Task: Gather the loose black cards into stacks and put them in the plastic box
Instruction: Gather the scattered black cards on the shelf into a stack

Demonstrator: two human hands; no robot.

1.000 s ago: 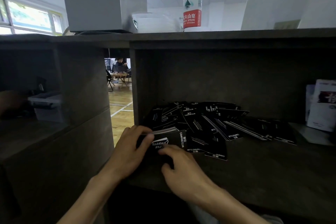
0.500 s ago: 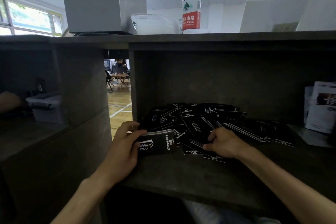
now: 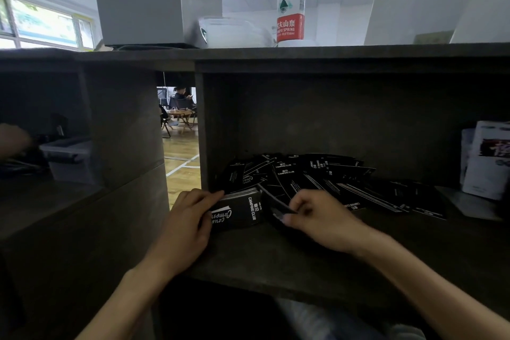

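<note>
Two bare hands inside dark wooden shelf. Far left: translucent plastic box with lid in next compartment. Left hand grips neat stack of black cards, fingers curled over its top edge. Right hand just beside, fingers pinching single black card, tilted. Behind: loose black cards scattered across shelf. Far right: white leaflets upright.

Matt dark wood-grain shelf; slightly glossy black paper cards; translucent plastic box far left; clear plastic bottle.
</note>
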